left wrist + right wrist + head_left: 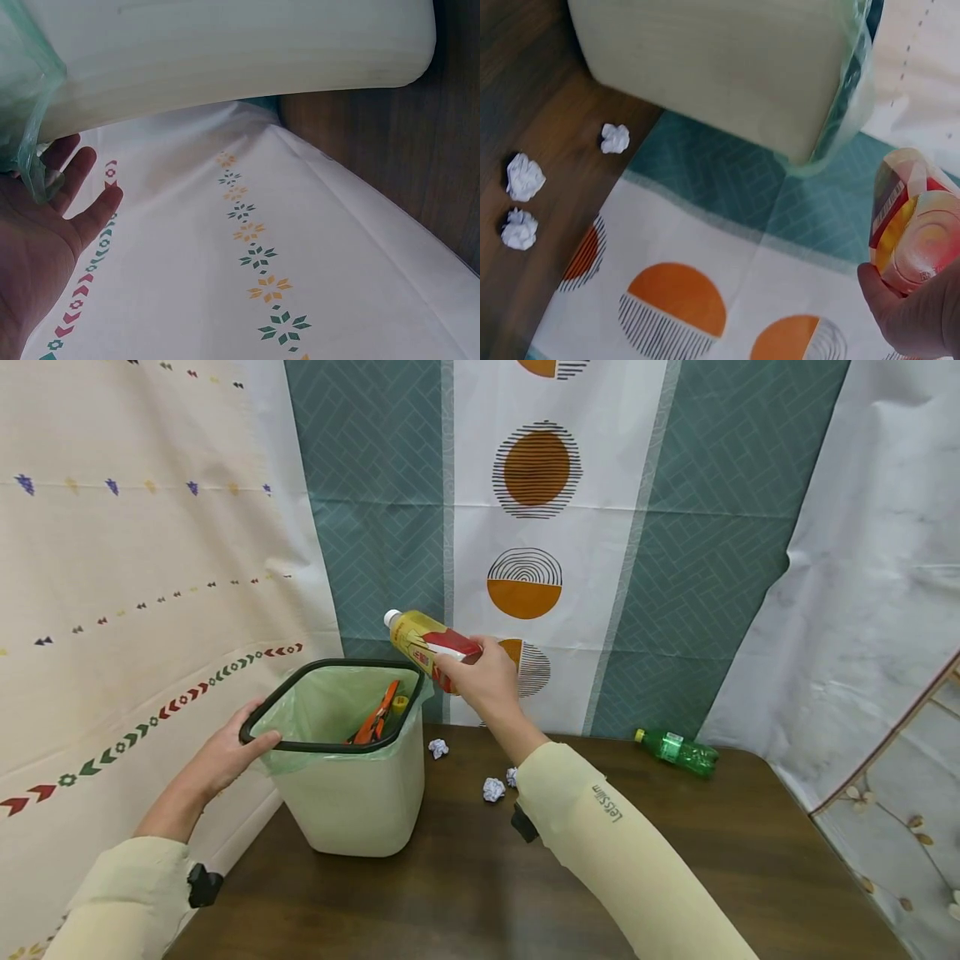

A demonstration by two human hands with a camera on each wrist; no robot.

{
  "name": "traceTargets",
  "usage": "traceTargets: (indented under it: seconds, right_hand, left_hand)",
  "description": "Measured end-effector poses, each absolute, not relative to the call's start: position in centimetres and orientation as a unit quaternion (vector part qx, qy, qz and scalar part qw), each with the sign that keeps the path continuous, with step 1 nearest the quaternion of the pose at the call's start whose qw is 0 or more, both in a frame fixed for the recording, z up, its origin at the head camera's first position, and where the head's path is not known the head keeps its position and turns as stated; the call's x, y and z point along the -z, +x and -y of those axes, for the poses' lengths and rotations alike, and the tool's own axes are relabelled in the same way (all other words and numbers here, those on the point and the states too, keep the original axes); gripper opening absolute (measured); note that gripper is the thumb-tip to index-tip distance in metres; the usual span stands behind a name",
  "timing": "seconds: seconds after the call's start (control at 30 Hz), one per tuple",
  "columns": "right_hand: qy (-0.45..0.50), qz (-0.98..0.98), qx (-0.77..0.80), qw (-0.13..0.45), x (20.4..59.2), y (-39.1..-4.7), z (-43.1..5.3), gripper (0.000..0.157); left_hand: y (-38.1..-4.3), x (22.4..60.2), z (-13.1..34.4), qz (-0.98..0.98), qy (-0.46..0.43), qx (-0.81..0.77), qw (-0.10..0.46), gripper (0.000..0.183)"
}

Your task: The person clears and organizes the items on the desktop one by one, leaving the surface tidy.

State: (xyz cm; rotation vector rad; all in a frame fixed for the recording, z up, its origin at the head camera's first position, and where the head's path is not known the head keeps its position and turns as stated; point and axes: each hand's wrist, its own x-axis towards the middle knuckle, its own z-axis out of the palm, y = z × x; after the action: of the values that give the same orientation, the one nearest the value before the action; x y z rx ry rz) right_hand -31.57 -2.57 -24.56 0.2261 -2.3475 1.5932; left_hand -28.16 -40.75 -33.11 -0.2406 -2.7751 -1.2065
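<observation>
A white trash bin point(352, 806) with a black rim and a pale green liner stands on the left of the table. Inside it lie an orange-and-black object point(375, 717) and something yellow. My left hand point(225, 753) grips the bin's rim on its left side, thumb over the edge. With my right hand point(487, 681) I hold a plastic drink bottle point(427, 642) by its base end, tilted, its white cap pointing up and left above the bin's right back corner. In the right wrist view the bottle's base point(928, 244) faces the camera.
Crumpled paper balls point(493, 790) lie on the brown table point(480, 893) to the right of the bin. A green plastic bottle point(675, 752) with a yellow cap lies on its side at the back right. Patterned cloths point(382, 527) hang behind and beside the table.
</observation>
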Motion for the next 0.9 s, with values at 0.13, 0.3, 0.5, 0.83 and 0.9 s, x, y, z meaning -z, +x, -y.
traceTargets:
  seconds: [0.13, 0.3, 0.5, 0.83, 0.9]
  right_hand:
    - [0.082, 0.818, -0.551, 0.145, 24.5, -31.1, 4.1, 0.060]
    - [0.088, 0.829, -0.533, 0.142, 24.4, -30.3, 5.9, 0.061]
    - [0.090, 0.845, -0.510, 0.135, 24.7, -29.7, 7.7, 0.067]
    - [0.153, 0.838, -0.510, 0.123, 24.5, -29.4, 8.1, 0.078]
    - [0.157, 0.836, -0.511, 0.128, 24.5, -29.7, 7.6, 0.074]
  left_hand:
    - [-28.2, 33.2, 40.8, 0.912, -0.080, 0.400, 0.055, 0.085]
    - [-28.2, 33.2, 40.8, 0.909, -0.083, 0.404, 0.057, 0.084]
    - [-28.0, 33.3, 40.8, 0.908, -0.086, 0.406, 0.062, 0.084]
    - [-27.9, 33.1, 40.6, 0.911, -0.080, 0.399, 0.066, 0.084]
    - [-28.0, 33.1, 40.6, 0.912, -0.080, 0.398, 0.066, 0.084]
